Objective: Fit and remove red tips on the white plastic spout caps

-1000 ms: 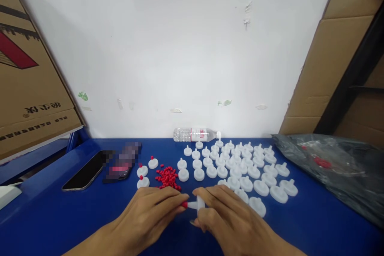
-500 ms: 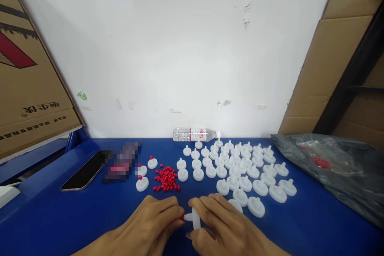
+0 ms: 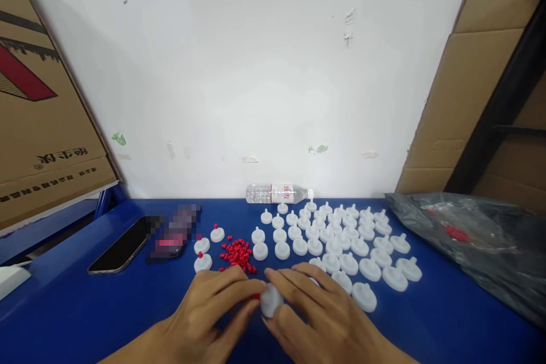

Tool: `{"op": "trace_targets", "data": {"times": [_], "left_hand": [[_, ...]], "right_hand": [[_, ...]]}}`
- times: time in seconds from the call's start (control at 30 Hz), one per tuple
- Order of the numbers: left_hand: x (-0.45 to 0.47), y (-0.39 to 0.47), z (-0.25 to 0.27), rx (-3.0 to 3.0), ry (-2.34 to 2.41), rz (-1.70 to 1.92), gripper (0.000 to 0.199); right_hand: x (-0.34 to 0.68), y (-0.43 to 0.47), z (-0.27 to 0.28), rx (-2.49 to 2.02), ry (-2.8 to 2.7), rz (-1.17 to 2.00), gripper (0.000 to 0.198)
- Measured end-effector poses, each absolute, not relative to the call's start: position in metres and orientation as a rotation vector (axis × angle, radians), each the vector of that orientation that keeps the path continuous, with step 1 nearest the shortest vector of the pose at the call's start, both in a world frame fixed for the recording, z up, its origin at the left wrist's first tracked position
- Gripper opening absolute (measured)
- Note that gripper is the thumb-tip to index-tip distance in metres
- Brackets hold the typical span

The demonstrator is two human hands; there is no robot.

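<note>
My right hand (image 3: 313, 307) grips a white nozzle cap (image 3: 271, 300) by its round base, fingers above and thumb below. The base is tilted so that its broad side faces me. At its left, my left hand (image 3: 217, 307) pinches a small red tip cap (image 3: 255, 296), mostly hidden by the fingers; the spout is out of sight behind them. Just beyond my left hand lies a pile of red tip caps (image 3: 238, 254). Many white nozzle caps (image 3: 334, 246) stand spout up beyond my right hand. Left of the pile, several white caps with red tips (image 3: 203, 262) stand together.
A clear plastic bottle (image 3: 279, 193) lies against the wall. At the left are a phone (image 3: 121, 247) and a blurred-out dark item (image 3: 174, 233). A grey plastic bag (image 3: 478, 239) covers the right side of the blue table (image 3: 128, 307). Cardboard (image 3: 482, 79) flanks both sides.
The held nozzle cap has turned from edge-on to showing its round side, and its spout is now hidden. Both hands have risen slightly and come closer together.
</note>
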State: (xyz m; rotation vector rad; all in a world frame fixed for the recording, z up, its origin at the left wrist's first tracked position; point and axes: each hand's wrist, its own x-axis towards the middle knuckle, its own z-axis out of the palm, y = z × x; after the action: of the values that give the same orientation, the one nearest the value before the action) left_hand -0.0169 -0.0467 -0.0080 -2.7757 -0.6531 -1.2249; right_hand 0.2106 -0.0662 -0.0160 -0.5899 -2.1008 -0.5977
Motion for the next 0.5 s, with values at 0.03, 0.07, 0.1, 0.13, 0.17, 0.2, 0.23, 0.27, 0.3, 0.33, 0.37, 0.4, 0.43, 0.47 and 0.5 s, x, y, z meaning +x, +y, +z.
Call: {"op": "trace_targets", "data": {"times": [0.03, 0.07, 0.1, 0.13, 0.17, 0.2, 0.23, 0.27, 0.3, 0.33, 0.37, 0.4, 0.43, 0.47, 0.5], "left_hand": [[-0.021, -0.042, -0.005, -2.727, -0.678, -1.233, 0.032], [-0.026, -0.036, -0.002, -2.67, -0.704, -1.227, 0.031], [-0.032, -0.029, 0.003, -2.578, -0.747, -1.219, 0.029], [-0.039, -0.02, 0.007, -2.474, -0.843, -1.219, 0.024], [-0.047, -0.011, 0.012, -2.42, -0.964, -1.15, 0.018], [-0.054, -0.002, 0.017, -2.352, -1.097, -1.088, 0.015], [-0.061, 0.006, 0.021, -2.288, -1.215, -1.018, 0.018], [-0.067, 0.013, 0.024, -2.223, -1.34, -0.941, 0.021], [-0.072, 0.019, 0.027, -2.193, -1.432, -0.85, 0.025], [-0.076, 0.023, 0.028, -2.173, -1.501, -0.766, 0.028], [-0.079, 0.027, 0.029, -2.169, -1.555, -0.689, 0.03], [-0.081, 0.029, 0.028, -2.176, -1.59, -0.626, 0.032], [-0.083, 0.031, 0.027, -2.187, -1.614, -0.58, 0.033], [-0.084, 0.033, 0.026, -2.199, -1.633, -0.548, 0.035], [-0.085, 0.034, 0.025, -2.208, -1.647, -0.529, 0.036]], "right_hand": [[0.212, -0.066, -0.016, -0.614, -2.108, -0.573, 0.012], [0.214, -0.065, -0.015, -0.646, -2.115, -0.544, 0.014], [0.216, -0.064, -0.014, -0.684, -2.124, -0.512, 0.015], [0.218, -0.063, -0.013, -0.73, -2.138, -0.48, 0.016], [0.221, -0.062, -0.012, -0.781, -2.155, -0.45, 0.017], [0.224, -0.06, -0.011, -0.834, -2.171, -0.427, 0.018], [0.226, -0.059, -0.01, -0.886, -2.185, -0.408, 0.018], [0.228, -0.057, -0.01, -0.934, -2.197, -0.394, 0.019], [0.23, -0.055, -0.01, -0.972, -2.206, -0.387, 0.018], [0.231, -0.054, -0.011, -1.003, -2.21, -0.388, 0.017], [0.232, -0.052, -0.013, -1.03, -2.213, -0.393, 0.016], [0.232, -0.051, -0.014, -1.056, -2.214, -0.401, 0.015], [0.232, -0.05, -0.016, -1.084, -2.218, -0.411, 0.014], [0.232, -0.05, -0.018, -1.112, -2.226, -0.419, 0.013], [0.232, -0.049, -0.019, -1.133, -2.238, -0.422, 0.013]]}}
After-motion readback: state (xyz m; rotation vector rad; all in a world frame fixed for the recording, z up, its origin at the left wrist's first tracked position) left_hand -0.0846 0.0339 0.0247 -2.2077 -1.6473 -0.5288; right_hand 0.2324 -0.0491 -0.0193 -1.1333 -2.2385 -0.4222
